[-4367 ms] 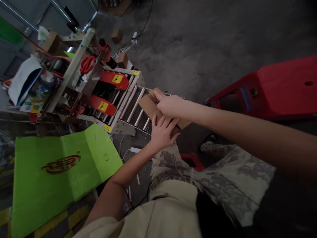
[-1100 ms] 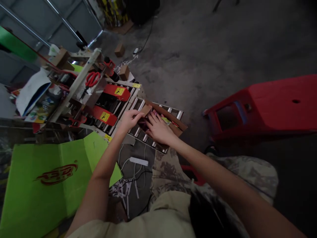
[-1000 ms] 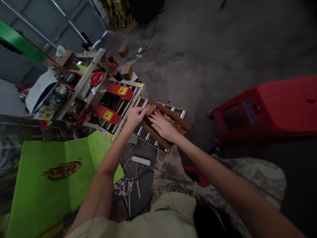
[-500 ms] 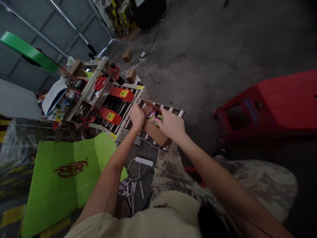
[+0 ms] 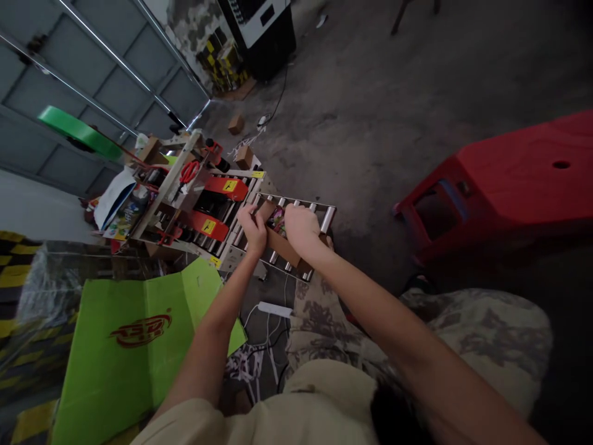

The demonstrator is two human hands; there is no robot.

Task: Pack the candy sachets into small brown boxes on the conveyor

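Note:
A small brown cardboard box [image 5: 281,246] lies on the steel rollers [image 5: 319,216] of a carton-taping machine, its top partly unclosed with colourful packets [image 5: 278,217] showing inside. My left hand [image 5: 254,227] grips the box's left flap, fingers curled. My right hand [image 5: 301,227] is closed over the box's right side and top flap. Just beyond the box sit the machine's two red guide belts [image 5: 213,207] with yellow warning labels.
Red-handled scissors [image 5: 189,171] hang on the machine frame. A green flattened carton [image 5: 125,346] lies at lower left. A red plastic stool [image 5: 504,179] stands to the right. A white power strip [image 5: 274,309] and cables lie on the floor. Small boxes [image 5: 236,122] sit farther back.
Both hands went from lying flat on the box's contents to gripping its flaps. The box has shifted toward the red belts, and my view has tilted up.

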